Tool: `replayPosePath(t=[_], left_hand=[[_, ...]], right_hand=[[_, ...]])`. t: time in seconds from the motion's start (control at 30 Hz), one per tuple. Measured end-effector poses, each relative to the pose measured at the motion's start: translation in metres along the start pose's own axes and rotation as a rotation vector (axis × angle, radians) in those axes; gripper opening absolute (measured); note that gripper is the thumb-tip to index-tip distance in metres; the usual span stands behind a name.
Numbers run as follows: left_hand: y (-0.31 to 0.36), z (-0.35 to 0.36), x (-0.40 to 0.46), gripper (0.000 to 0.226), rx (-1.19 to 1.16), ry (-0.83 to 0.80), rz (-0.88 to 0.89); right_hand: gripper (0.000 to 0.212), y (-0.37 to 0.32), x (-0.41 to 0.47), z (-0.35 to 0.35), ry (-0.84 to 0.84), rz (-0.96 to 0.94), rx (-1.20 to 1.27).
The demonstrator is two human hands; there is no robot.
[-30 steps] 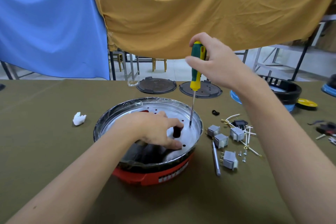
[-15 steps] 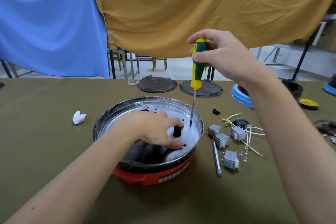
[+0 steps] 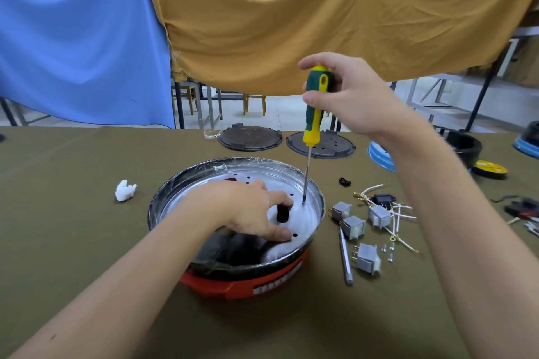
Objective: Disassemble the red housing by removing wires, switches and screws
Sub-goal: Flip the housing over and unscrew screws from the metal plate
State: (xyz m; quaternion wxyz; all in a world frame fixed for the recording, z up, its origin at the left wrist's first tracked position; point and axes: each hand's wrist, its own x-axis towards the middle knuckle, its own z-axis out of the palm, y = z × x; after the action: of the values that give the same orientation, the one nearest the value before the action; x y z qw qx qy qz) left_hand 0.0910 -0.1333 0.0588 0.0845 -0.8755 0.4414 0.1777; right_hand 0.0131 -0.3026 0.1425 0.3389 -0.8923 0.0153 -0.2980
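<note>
At nine o'clock on the desk lies a crumpled white scrap. At the centre sits the red housing, its silver plate rimmed in clear film. Our left hand rests on the plate, fingers spread flat around a dark hole and gripping nothing. Our right hand curls round the green-and-yellow screwdriver, held upright at twelve o'clock with its tip touching the plate near the three o'clock rim. At three o'clock lie four grey switches, white wires, loose screws and a metal rod. Behind the housing lie two dark round covers.
</note>
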Motion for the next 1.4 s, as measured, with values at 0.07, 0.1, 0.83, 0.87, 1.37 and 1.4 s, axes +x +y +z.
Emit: replayPosePath(t=[0.07,0.1,0.83,0.87,1.37,1.4], left_hand=[[0.000,0.001,0.000,0.072,-0.007,0.000,-0.004],[-0.001,0.001,0.001,0.072,-0.008,0.001,-0.005],[0.000,-0.001,0.000,0.071,0.013,0.004,0.003],[0.000,-0.001,0.000,0.071,0.008,0.004,0.002],[0.000,-0.001,0.000,0.071,0.001,0.002,0.001],[0.001,-0.001,0.000,0.071,0.000,0.001,0.001]], right_hand=[[0.036,0.001,-0.003,-0.007,-0.104,0.042,0.298],[0.034,0.002,-0.003,-0.007,-0.082,0.063,0.316],[0.027,-0.001,-0.006,0.016,0.190,-0.010,-0.233],[0.035,0.000,-0.006,0.020,0.227,-0.022,-0.299],[0.022,-0.009,-0.006,0.022,0.244,0.026,-0.136],[0.025,-0.008,-0.006,0.025,0.275,0.013,-0.231]])
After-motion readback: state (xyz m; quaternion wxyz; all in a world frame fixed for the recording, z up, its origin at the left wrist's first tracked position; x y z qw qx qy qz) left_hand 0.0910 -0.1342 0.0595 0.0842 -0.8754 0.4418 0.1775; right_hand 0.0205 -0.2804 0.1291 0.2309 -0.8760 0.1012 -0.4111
